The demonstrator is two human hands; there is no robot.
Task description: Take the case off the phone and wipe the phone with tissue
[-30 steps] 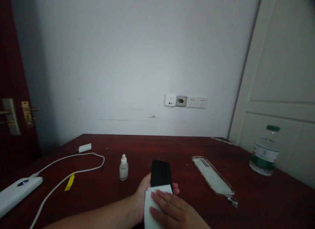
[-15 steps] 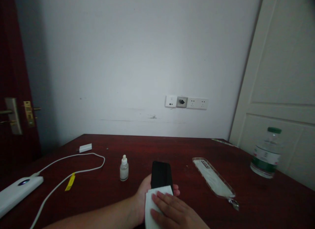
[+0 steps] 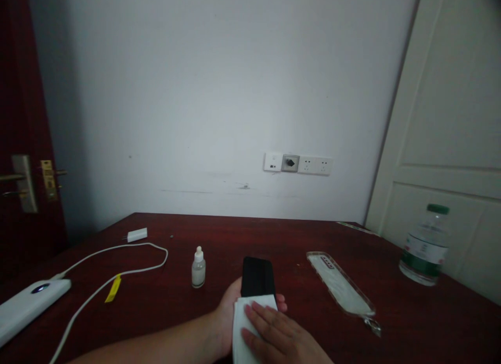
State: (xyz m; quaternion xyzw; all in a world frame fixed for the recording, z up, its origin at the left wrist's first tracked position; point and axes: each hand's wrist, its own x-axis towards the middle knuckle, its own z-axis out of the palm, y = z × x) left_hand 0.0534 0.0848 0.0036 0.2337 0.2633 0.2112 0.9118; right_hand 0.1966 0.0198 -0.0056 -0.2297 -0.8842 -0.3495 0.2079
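Note:
A black smartphone (image 3: 258, 276) lies in my left hand (image 3: 230, 306), whose fingertips curl round its right edge. Over the phone's lower part is a folded white tissue (image 3: 243, 332). My right hand (image 3: 276, 332) presses the tissue against the phone, fingers together on top of it. The tissue and my right hand hide the phone's lower end. Left of the phone, a small glass dropper bottle (image 3: 198, 272) with a white cap stands upright. To the right lies a clear phone case (image 3: 340, 283) with a strap charm (image 3: 372, 325).
At the left is a white power bank (image 3: 31, 306) with a white cable (image 3: 113, 278) bearing a yellow tag (image 3: 113, 289). A charger plug (image 3: 136, 235) lies behind it. A water bottle (image 3: 425, 249) stands at the right. Wall sockets (image 3: 297, 163) are above the table (image 3: 219, 231).
The whole view has shifted very slightly. My hands, the phone and the tissue stay in nearly the same arrangement.

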